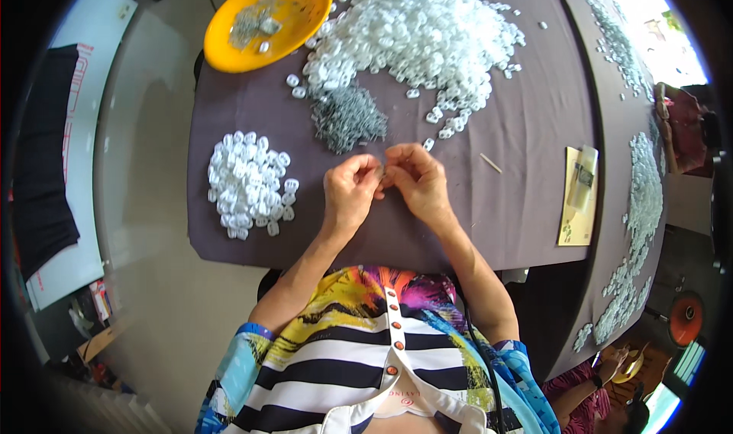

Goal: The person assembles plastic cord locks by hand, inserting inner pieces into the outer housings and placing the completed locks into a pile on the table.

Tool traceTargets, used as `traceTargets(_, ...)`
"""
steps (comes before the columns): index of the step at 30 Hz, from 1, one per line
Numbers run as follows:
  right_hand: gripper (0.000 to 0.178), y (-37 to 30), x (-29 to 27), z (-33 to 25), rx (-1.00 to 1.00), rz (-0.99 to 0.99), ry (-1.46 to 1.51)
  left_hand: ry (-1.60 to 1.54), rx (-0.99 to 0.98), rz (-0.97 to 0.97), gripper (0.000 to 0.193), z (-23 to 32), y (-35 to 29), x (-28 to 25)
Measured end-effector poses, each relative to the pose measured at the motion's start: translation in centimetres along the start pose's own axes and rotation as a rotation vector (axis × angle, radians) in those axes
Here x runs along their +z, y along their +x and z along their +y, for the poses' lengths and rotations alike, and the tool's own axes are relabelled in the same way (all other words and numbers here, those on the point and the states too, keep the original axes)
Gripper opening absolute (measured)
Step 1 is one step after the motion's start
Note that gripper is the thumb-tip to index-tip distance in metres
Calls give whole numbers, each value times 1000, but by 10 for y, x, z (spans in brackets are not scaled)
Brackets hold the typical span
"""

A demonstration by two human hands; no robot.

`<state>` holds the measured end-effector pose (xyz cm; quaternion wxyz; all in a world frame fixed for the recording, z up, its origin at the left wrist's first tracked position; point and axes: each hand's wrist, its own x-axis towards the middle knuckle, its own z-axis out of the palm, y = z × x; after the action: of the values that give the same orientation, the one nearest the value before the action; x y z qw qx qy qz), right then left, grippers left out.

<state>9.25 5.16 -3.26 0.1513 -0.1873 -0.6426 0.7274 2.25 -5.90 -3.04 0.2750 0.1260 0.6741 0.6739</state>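
Note:
My left hand (352,190) and my right hand (419,187) meet over the brown-grey tablecloth, fingertips pinched together. Something small and dark seems to sit between them, but the fingers cover most of it. Just beyond my left hand lies a pile of short grey pin-like pieces (348,118). Farther back spreads a large heap of small white plastic pieces with holes (416,33). A smaller heap of similar white pieces (248,182) rests to the left of my left forearm.
A yellow bowl (299,33) with grey bits stands at the far left. To the right are a thin stick (491,163) and a yellow card with a clear roll (582,182). Another table (611,205) bears more pale pieces. A person's hand (611,365) shows at lower right.

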Motion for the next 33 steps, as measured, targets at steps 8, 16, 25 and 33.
traceTargets(8,18,9,-17,-15,-31,-55,-199,-119,-44,-55,10,-3,2,8)
traceTargets(16,12,77,-64,-44,-254,280,-774,-162,-116,-75,10,0,7,1)
traceTargets(25,13,128,-69,-34,-513,331,-1207,-164,-143,-112,9,-1,8,1)
traceTargets(33,15,131,-65,-35,-523,267,-1247,-108,-141,-117,10,1,8,0)
